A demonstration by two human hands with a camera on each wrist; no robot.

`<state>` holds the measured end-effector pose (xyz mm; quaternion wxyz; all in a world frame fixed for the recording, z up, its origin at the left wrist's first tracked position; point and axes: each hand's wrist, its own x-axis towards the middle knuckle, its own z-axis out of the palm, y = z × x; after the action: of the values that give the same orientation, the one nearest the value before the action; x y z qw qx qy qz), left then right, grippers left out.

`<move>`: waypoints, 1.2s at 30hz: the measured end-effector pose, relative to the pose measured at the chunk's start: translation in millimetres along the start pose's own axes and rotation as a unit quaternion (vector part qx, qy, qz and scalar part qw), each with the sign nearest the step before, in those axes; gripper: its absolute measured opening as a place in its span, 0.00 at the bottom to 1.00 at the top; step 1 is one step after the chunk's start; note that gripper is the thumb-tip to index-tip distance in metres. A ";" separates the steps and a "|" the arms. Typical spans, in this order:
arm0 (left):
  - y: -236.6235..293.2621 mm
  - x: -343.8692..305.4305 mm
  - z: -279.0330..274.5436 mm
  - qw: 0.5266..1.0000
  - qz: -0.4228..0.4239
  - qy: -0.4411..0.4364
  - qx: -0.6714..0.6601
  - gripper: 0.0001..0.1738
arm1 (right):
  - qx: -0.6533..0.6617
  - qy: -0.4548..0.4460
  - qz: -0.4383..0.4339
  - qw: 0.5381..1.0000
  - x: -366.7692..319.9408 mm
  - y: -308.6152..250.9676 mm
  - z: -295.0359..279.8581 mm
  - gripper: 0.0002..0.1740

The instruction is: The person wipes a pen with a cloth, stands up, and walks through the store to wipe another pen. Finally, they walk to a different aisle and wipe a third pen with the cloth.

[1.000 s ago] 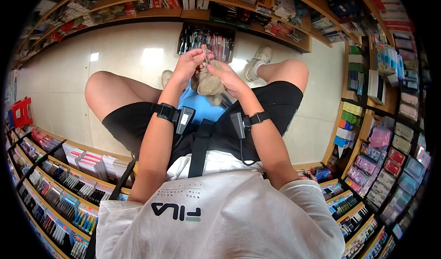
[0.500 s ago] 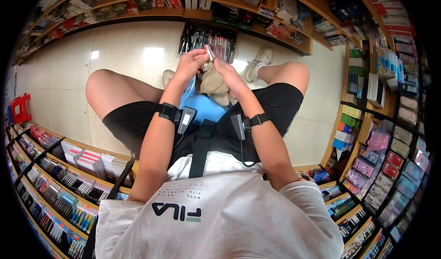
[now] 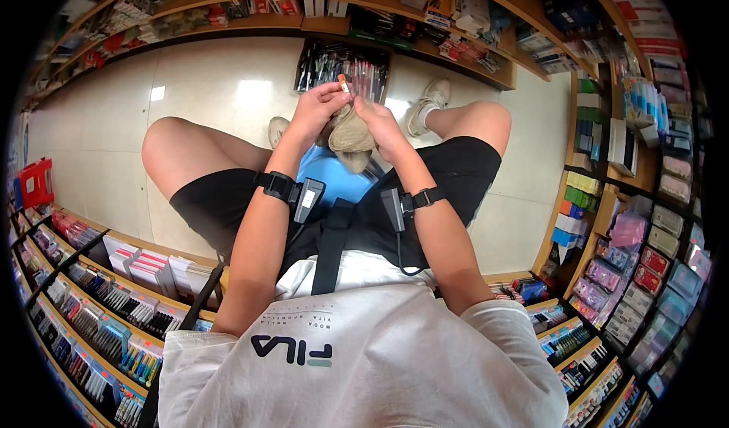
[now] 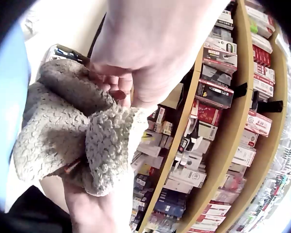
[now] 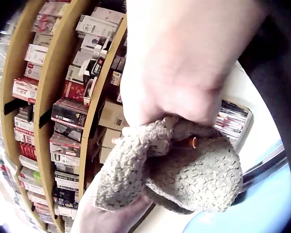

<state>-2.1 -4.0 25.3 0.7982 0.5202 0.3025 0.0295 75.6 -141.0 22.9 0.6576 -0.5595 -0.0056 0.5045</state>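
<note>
Both hands meet in front of the lap around a beige textured cloth (image 3: pixel 353 133) and a slim pen (image 3: pixel 344 84) with an orange end. My left hand (image 3: pixel 310 112) pinches the pen near that end, fingertips and thumb together. From the other side my right hand (image 3: pixel 377 126) grips the bunched cloth around the pen's lower part. In the left wrist view the folded cloth (image 4: pixel 111 145) hides much of the fingers. An orange end (image 5: pixel 191 142) pokes out of the cloth under the hand in the right wrist view.
A box of many pens (image 3: pixel 304 70) sits on the floor just beyond the hands. Below the cloth is a smooth blue surface (image 3: pixel 334 188) between the legs. Stocked shelves (image 3: pixel 228 14) run along the far side, with more racks (image 3: pixel 121 314) behind and to the right.
The pen's tilt and position between the fingers have shifted slightly, its orange end showing more clearly than half a second ago. The cloth swung right, then back. Both forearms stay nearly still.
</note>
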 end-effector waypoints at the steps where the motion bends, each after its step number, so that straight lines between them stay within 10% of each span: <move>1: 2.9 -2.2 0.1 1.000 0.000 0.005 0.020 0.14 | -0.019 0.009 -0.007 1.000 1.3 0.4 -1.4 0.21; 21: -34.0 19.0 -8.9 0.988 0.092 0.090 0.084 0.12 | -0.103 -0.012 -0.030 0.994 5.3 7.0 -1.1 0.21; 26: -57.5 26.1 -13.5 0.967 0.168 0.056 0.183 0.13 | 0.106 0.021 -0.019 0.994 8.1 -2.9 -7.2 0.23; 36: -21.1 4.9 -0.1 0.980 0.026 0.010 0.198 0.21 | 0.374 0.055 -0.007 0.926 2.8 -19.9 -17.8 0.27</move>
<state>-3.8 -11.8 5.1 0.6753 0.6752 0.2968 -0.0044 100.3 -149.5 29.5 0.8218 -0.2999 0.2160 0.4336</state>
